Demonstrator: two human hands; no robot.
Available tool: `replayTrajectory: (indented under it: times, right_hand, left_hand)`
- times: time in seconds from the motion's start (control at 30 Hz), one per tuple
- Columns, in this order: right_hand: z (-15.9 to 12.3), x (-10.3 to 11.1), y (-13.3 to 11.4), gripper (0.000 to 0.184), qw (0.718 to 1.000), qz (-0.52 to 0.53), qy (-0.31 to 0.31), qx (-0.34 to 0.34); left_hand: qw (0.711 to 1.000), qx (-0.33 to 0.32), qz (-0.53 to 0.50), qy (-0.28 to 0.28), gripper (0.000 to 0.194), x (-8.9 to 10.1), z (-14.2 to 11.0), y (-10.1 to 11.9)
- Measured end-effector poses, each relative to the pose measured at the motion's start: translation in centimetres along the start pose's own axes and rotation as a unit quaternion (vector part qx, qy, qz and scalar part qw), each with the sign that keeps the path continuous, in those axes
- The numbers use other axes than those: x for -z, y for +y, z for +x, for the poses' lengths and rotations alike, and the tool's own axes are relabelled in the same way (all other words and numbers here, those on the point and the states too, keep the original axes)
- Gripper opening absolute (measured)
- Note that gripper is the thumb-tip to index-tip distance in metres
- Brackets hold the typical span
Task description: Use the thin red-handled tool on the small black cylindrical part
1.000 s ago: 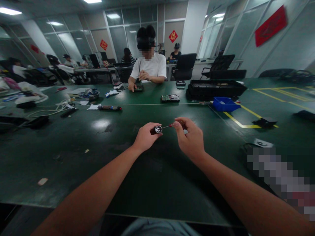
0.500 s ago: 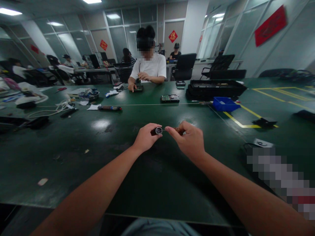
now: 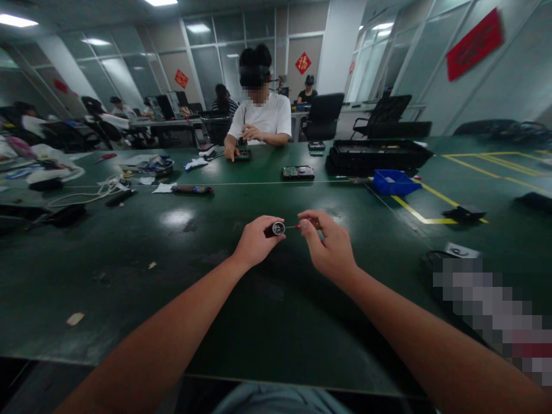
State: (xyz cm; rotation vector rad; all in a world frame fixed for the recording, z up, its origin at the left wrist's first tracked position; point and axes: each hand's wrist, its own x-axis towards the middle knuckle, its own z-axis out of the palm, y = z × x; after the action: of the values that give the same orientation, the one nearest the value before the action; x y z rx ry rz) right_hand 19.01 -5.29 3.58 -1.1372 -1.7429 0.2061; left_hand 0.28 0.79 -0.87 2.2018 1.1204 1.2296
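My left hand (image 3: 254,242) is closed round a short black cylinder (image 3: 278,229), whose silver-rimmed round end faces me. Into or against the right side of that end reaches the thin shaft of a screwdriver (image 3: 297,226); I cannot tell how far in its tip goes. The screwdriver has a reddish handle, mostly hidden behind my right hand (image 3: 331,241). Thumb and fingers of this hand are curled about the handle. Both hands are just above the green table (image 3: 267,322).
Across the table a person in a white shirt (image 3: 263,118) works on a dark device. Between us lie a hard drive (image 3: 298,172), a blue bin (image 3: 394,183), black trays (image 3: 379,155) and a brown cylindrical tool (image 3: 192,190). Cables and small parts are at left.
My right hand has changed its grip: the fingers have lifted and drawn back from the shaft, baring the reddish handle's front. The left hand and the cylinder have stayed almost still.
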Motion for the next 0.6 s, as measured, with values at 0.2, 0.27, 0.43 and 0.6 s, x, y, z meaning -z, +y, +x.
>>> replayTrajectory:
  times: [0.2, 0.27, 0.43, 0.6]
  right_hand:
    - [0.60, -0.37, 0.65, 0.024, 0.985, 0.128, 0.047, -0.109]
    - [0.75, -0.37, 0.72, 0.026, 0.976, 0.148, 0.087, -0.137]
    - [0.51, -0.21, 0.32, 0.024, 0.985, 0.083, 0.109, -0.103]
    - [0.16, -0.45, 0.25, 0.019, 0.996, 0.023, 0.066, -0.056]
  left_hand:
    - [1.000, -0.016, -0.002, 0.006, 0.038, 0.13, 0.12, 0.12]
    - [1.000, -0.017, -0.005, 0.004, 0.039, 0.11, 0.13, 0.17]
    - [1.000, -0.017, -0.004, 0.000, 0.038, 0.09, 0.08, 0.32]
    - [1.000, -0.013, -0.002, 0.002, 0.038, 0.09, 0.06, 0.39]
